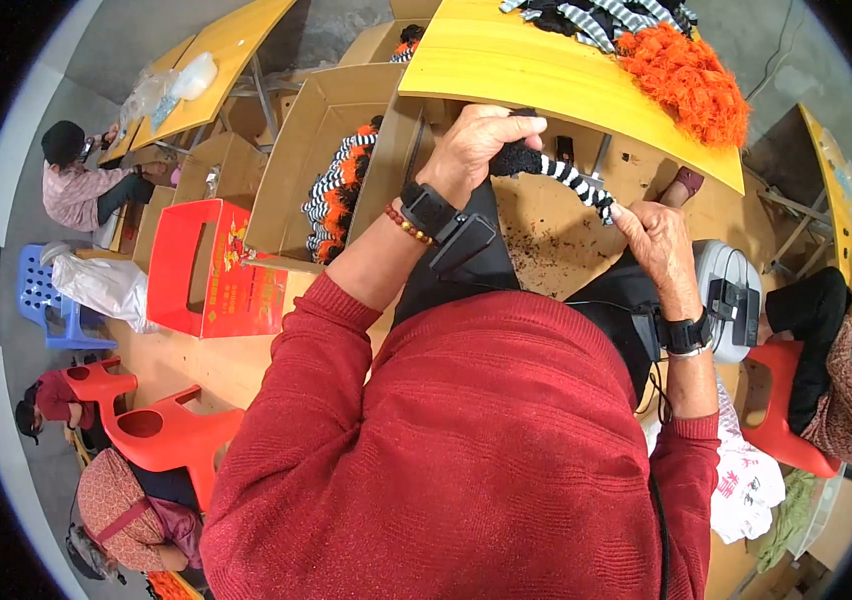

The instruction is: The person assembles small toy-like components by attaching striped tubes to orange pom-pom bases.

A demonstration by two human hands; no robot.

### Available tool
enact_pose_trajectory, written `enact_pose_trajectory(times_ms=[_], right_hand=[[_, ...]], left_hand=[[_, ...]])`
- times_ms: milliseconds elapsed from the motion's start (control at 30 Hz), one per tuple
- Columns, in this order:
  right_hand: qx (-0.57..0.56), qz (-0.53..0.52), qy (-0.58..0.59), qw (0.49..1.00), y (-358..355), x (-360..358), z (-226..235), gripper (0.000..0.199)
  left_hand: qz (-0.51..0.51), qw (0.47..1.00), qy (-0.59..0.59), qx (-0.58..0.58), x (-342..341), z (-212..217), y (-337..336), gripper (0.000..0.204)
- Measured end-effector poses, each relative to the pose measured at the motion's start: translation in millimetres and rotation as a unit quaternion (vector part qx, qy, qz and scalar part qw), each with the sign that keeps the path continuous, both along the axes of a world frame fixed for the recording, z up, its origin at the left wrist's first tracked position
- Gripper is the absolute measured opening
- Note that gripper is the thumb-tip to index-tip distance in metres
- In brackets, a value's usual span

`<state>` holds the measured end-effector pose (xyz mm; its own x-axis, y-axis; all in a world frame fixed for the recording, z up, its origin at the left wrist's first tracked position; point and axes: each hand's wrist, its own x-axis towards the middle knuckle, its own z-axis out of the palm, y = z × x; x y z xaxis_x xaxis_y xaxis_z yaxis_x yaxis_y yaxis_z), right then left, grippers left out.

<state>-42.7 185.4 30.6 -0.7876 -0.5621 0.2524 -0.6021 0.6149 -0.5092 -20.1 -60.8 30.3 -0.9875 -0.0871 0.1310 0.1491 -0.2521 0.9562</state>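
holding a fuzzy black and white striped piece (571, 178), the person stretches it between two hands just under the near edge of the yellow table (506, 70). the left hand (476, 145) is curled shut around the dark fluffy end of the striped piece. the right hand (658, 240) pinches the other end with its fingertips, and the rest of its fingers are bent in. the piece slopes down from the left hand to the right hand. both wrists wear black bands with small black boxes on them, and the left wrist also has a string of beads (408, 226).

on top of the yellow table, at its far side, lies a heap of orange fluffy stuff (688, 78) beside more striped things (596, 15). left of the yellow table sits an open cardboard box (316, 130) with a row of black, white and orange striped pieces (338, 195) in it. further left of that is a red box (211, 270). below the table, under the hands, a brown board (556, 240) has dark crumbs on it.

other people sit around: one in a pink top (81, 185) far to the left of the table, and one on a red chair (781, 420) to the right of it. more red chairs (161, 425) stand at the lower left.
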Motion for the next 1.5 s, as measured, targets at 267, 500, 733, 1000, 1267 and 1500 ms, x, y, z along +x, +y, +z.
enact_pose_trajectory(times_ms=[267,500,733,1000,1267,1500], right_hand=[[-0.062,0.091,-0.155,0.982,12.1,-4.4,-15.5,0.042],[-0.201,0.049,-0.396,0.895,13.6,2.5,-29.6,0.037],[-0.223,0.06,-0.399,0.887,4.8,9.5,-36.6,0.035],[-0.247,0.037,-0.43,0.867,4.6,14.0,-33.9,0.03],[-0.222,0.048,-0.284,0.931,2.3,12.6,-42.0,0.033],[-0.314,-0.001,-0.407,0.858,-25.4,20.6,-32.2,0.036]], left_hand=[[-0.135,0.969,-0.149,0.146,11.3,-0.7,-8.9,0.027],[-0.005,0.983,0.079,-0.167,33.5,13.4,-15.1,0.035],[-0.012,0.981,0.07,-0.181,23.1,10.0,-2.4,0.018],[-0.023,0.998,0.023,0.046,17.0,-7.4,1.4,0.018],[-0.041,0.999,-0.022,0.029,11.3,0.9,-0.7,0.019],[0.057,0.985,-0.005,0.165,12.5,4.2,50.4,0.025]])
